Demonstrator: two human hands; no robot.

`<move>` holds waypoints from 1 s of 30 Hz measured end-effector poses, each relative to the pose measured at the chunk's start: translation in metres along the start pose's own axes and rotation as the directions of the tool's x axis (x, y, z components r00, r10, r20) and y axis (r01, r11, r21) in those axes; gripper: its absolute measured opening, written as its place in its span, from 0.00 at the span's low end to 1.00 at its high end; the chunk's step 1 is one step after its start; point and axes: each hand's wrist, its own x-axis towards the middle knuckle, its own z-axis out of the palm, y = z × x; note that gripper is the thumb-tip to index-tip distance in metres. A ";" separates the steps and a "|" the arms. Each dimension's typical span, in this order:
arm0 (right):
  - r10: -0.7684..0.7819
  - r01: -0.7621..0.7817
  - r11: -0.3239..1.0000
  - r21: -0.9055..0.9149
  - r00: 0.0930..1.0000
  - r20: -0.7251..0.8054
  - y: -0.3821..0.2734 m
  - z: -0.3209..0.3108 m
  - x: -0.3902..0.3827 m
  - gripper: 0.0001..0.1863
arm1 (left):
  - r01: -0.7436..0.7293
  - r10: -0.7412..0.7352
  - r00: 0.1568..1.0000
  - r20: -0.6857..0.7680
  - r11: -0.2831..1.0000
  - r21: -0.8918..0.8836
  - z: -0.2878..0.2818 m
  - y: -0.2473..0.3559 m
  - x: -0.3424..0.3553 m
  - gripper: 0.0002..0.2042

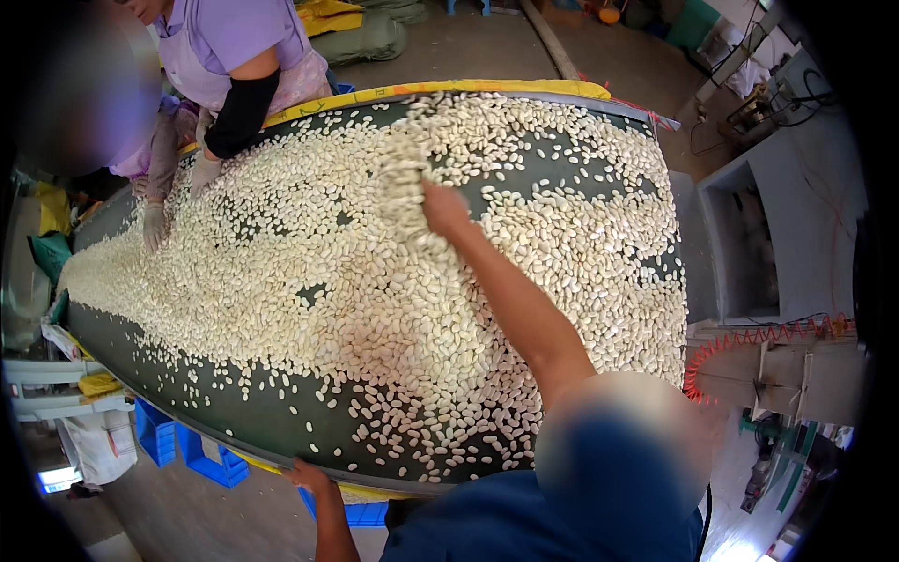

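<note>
In the head view, beans (375, 281) are lying across a dark belt (234, 421), their spread running left to right along its length, single ovals pointing every way. My right hand (446, 212) is resting among them toward the far side; its fingers are blurring, so I can't tell its opening or hold. My left hand (309, 476) is touching the near rim (393, 484), grip unclear. My forearm (524, 309) is blocking some beans; gloved hands (155, 227) are touching others farther left. Blue crates (211, 464) are standing below.

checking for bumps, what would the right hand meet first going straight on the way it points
Most likely the pale, blurred beans just ahead of the right hand, though depth is unclear there.
</note>
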 end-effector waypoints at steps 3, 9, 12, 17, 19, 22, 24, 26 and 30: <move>-0.290 0.291 0.956 0.026 0.935 0.203 -0.061 0.029 -0.077 0.22 | 0.030 -0.030 1.000 -0.006 0.999 -0.036 0.003 0.006 0.004 0.27; -0.392 0.181 0.792 0.583 0.883 0.258 -0.015 -0.009 -0.150 0.17 | -0.014 0.016 1.000 0.027 0.999 -0.053 -0.009 -0.012 0.038 0.27; 0.238 -0.166 0.826 0.539 0.969 -0.067 0.071 -0.080 -0.140 0.14 | 0.028 -0.028 0.999 -0.038 1.000 0.001 -0.009 -0.008 0.045 0.27; 0.446 -0.410 0.888 0.207 0.662 -0.602 0.219 -0.110 -0.180 0.15 | 0.059 -0.054 0.997 -0.052 0.991 0.118 -0.004 -0.013 0.070 0.27; 0.480 -0.428 0.875 0.225 0.711 -0.515 0.181 -0.092 -0.191 0.13 | 0.017 -0.009 0.998 -0.060 0.990 0.137 -0.007 -0.023 0.085 0.26; 0.345 -0.281 0.919 0.277 0.912 -0.220 0.109 -0.050 -0.198 0.13 | -0.110 0.132 0.990 -0.055 0.948 0.299 -0.031 -0.078 0.152 0.24; 0.089 -0.021 0.885 0.465 0.988 -0.123 0.083 -0.047 -0.202 0.13 | -0.034 0.053 0.995 -0.083 0.976 0.217 -0.012 -0.047 0.123 0.24; 0.228 -0.194 0.766 0.613 0.973 0.023 0.069 -0.063 -0.182 0.13 | 0.006 0.007 0.995 -0.101 0.992 0.127 -0.007 -0.012 0.097 0.25; 0.351 -0.171 0.640 0.749 0.932 -0.086 0.105 -0.091 -0.092 0.16 | -0.019 0.025 0.997 -0.067 0.996 0.090 -0.012 -0.003 0.101 0.26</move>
